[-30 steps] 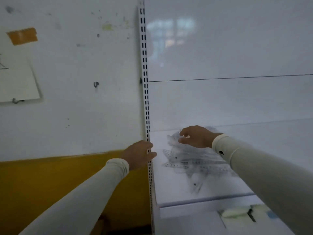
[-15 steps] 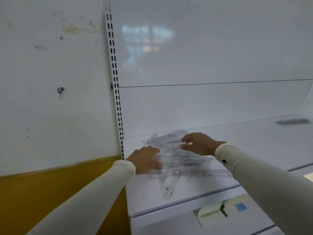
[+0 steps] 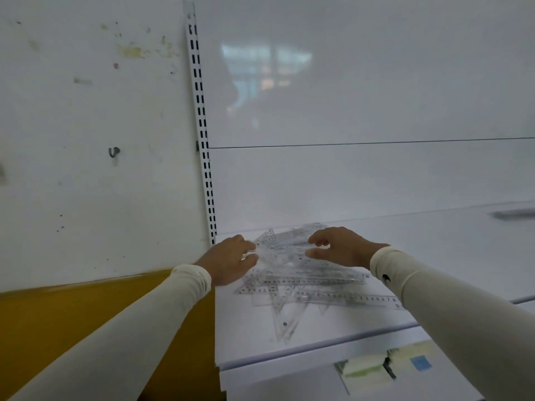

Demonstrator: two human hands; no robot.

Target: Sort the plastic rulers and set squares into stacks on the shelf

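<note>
a loose pile of clear rulers and set squares (image 3: 301,279) lies on the white shelf (image 3: 434,256), between and below the fingers of both hands. the left hand (image 3: 231,260) and the right hand (image 3: 338,246) each pinch an end of one clear ruler (image 3: 285,246) with curled fingers.

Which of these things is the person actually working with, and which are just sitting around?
Part of the job:
- pile of clear rulers and set squares
- white shelf
- left hand and right hand, both at the pile

Just lying about:
- wall hook
- slotted shelf rail
- labels on the shelf edge
</note>
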